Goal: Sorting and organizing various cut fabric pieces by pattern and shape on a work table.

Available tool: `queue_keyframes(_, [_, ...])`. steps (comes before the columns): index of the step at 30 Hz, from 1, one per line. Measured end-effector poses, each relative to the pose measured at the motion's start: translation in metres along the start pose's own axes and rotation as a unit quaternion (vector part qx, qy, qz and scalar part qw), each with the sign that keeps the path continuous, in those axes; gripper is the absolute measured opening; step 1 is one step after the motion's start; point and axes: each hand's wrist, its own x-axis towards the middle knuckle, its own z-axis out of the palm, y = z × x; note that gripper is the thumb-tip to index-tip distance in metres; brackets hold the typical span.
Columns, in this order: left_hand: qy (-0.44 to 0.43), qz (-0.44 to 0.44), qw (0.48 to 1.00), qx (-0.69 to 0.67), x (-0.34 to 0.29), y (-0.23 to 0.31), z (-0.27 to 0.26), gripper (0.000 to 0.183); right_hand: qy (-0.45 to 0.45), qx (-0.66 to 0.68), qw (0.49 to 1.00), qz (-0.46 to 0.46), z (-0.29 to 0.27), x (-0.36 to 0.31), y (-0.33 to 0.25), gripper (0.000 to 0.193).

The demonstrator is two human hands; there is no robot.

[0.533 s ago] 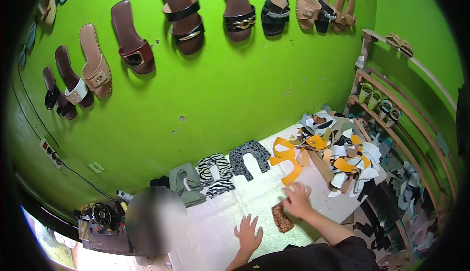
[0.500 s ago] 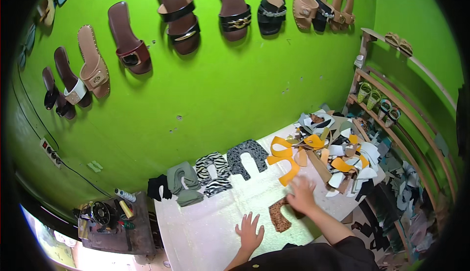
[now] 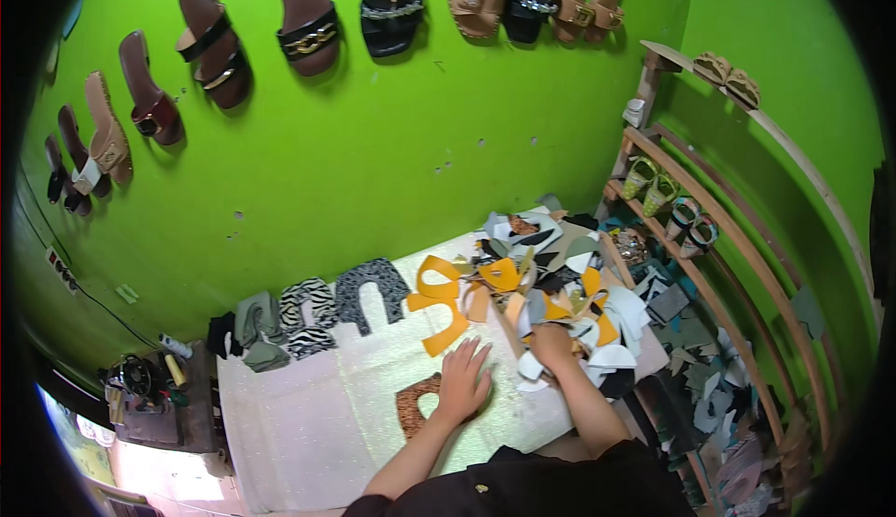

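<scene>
A leopard-print cut piece (image 3: 411, 409), curved like an arch, lies on the pale table in front of me. My left hand (image 3: 461, 384) rests at its right side with fingers stretched out, covering part of it. My right hand (image 3: 553, 342) reaches into the heap of cut scraps (image 3: 627, 310), and its fingertips are hidden there. White, orange, grey and tan scraps surround that hand. Orange cut pieces (image 3: 439, 328) lie just beyond my left hand.
Along the wall edge lie grey-black speckled pieces (image 3: 371, 298), zebra-print pieces (image 3: 308, 304), green pieces (image 3: 258, 321) and a black piece (image 3: 221, 335). Sandals (image 3: 392, 13) hang on the green wall. A wooden rack (image 3: 719, 218) stands right, a sewing machine (image 3: 140, 377) left.
The view has turned right. My right hand has moved from the leopard-print piece into the scrap heap. My left hand has moved from bare table onto the leopard-print piece's right side.
</scene>
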Motion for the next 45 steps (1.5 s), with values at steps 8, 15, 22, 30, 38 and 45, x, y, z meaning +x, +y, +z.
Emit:
queue_keyframes(8, [-0.141,0.047,0.989,-0.005,0.081,0.022,0.078,0.042,-0.264,0.007,0.963,-0.057,-0.060,-0.011,0.023,0.030])
queue_keyframes(15, [-0.242,0.003,0.960,0.142,0.060,0.013,0.096,0.048,-0.070,0.266,0.959,-0.069,-0.122,0.025,0.016,0.034])
queue_keyframes(22, [-0.182,0.104,0.966,0.150,0.052,0.007,0.084,0.050,0.036,0.204,0.973,-0.102,-0.009,0.045,-0.002,0.053])
queue_keyframes(30, [-0.145,0.144,0.978,0.042,0.029,0.000,0.080,0.041,-0.007,0.310,0.946,-0.097,-0.030,0.047,0.038,0.025])
queue_keyframes(38, [-0.146,0.034,0.982,0.115,0.038,-0.007,0.069,0.035,0.118,0.191,0.974,0.013,-0.056,0.060,0.095,0.023])
queue_keyframes(45, [-0.208,0.031,0.971,0.116,0.042,-0.013,0.055,0.035,0.159,0.095,0.982,0.040,-0.044,0.072,0.121,0.025])
